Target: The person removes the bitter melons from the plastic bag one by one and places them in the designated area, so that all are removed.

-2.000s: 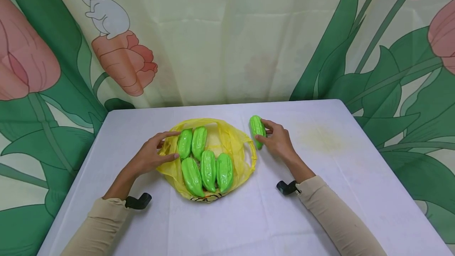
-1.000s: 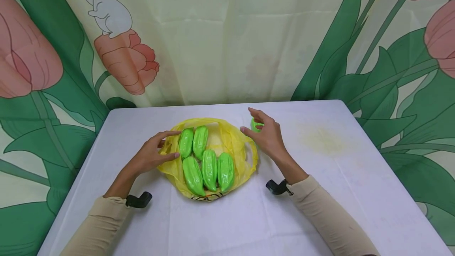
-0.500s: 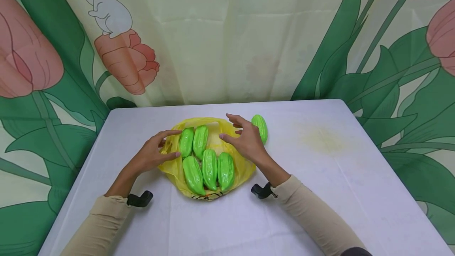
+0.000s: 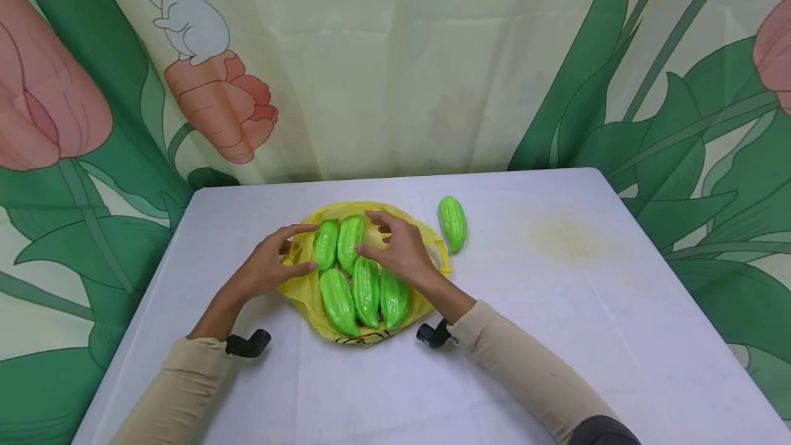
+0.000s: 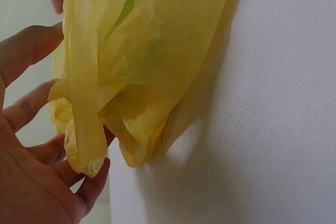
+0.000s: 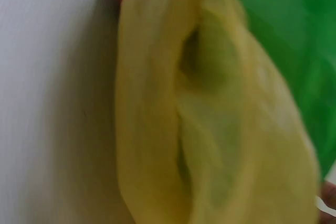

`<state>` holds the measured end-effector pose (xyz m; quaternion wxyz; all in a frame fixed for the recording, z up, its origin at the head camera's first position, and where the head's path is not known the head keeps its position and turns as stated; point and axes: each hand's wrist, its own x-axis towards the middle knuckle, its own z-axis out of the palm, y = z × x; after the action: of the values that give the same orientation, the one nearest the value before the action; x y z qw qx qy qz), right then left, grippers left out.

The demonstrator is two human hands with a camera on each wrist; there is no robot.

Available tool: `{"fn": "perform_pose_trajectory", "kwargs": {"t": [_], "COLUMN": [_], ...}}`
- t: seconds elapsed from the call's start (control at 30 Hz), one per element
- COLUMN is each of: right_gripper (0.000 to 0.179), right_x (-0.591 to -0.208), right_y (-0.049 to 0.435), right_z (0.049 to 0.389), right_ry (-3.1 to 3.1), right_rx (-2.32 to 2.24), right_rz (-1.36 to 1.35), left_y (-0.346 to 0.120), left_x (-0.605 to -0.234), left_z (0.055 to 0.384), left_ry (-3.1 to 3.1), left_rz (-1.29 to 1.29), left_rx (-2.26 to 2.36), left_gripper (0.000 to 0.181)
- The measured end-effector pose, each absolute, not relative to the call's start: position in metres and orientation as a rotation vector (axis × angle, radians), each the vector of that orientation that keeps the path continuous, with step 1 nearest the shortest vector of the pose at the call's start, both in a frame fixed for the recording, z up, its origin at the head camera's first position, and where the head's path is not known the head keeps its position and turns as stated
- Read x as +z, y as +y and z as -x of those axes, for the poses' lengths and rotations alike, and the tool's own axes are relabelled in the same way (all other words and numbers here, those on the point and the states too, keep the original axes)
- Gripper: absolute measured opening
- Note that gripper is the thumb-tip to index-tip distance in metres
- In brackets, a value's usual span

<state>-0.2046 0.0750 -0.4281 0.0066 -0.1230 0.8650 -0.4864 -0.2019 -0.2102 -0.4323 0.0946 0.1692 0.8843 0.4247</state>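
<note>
A yellow plastic bag point(image 4: 426, 307) lies spread open on the table with several green bitter melons point(image 4: 338, 302) in it. At its left side my left hand point(image 4: 262, 263) holds the rim; in the left wrist view, fingers point(image 5: 94, 190) bend behind a loose handle strip. My right hand point(image 4: 398, 249) is over the bag's right part, thumb and forefinger apart, thumb tip beside the upper middle bitter melon point(image 4: 350, 242); contact cannot be told. Nothing shows between its fingers. One bitter melon point(image 4: 452, 224) lies outside, right of the bag.
The white-covered table point(image 4: 544, 335) ends at a back edge just beyond the bag. Behind it hangs a printed curtain point(image 4: 395, 74) with flowers and a rabbit. A black wrist camera point(image 4: 248, 343) juts from each wrist, near the tabletop.
My right hand has let go of the single bitter melon right of the bag and moved left over the bag. The left hand stays at the bag's left rim.
</note>
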Motion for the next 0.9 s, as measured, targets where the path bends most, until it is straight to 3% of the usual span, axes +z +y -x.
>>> {"fn": "perform_pose_trajectory", "kwargs": {"t": [0.9], "right_gripper": [0.072], "right_x": [-0.444], "right_y": [0.043], "right_z": [0.219], "right_ry": [2.883], "right_rx": [-1.196], "right_rz": [0.387], "left_y": [-0.204], "left_x": [-0.434], "left_z": [0.205], "left_ry": [2.531], "left_rz": [-0.505], "left_rx": [1.361], "left_gripper": [0.068]}}
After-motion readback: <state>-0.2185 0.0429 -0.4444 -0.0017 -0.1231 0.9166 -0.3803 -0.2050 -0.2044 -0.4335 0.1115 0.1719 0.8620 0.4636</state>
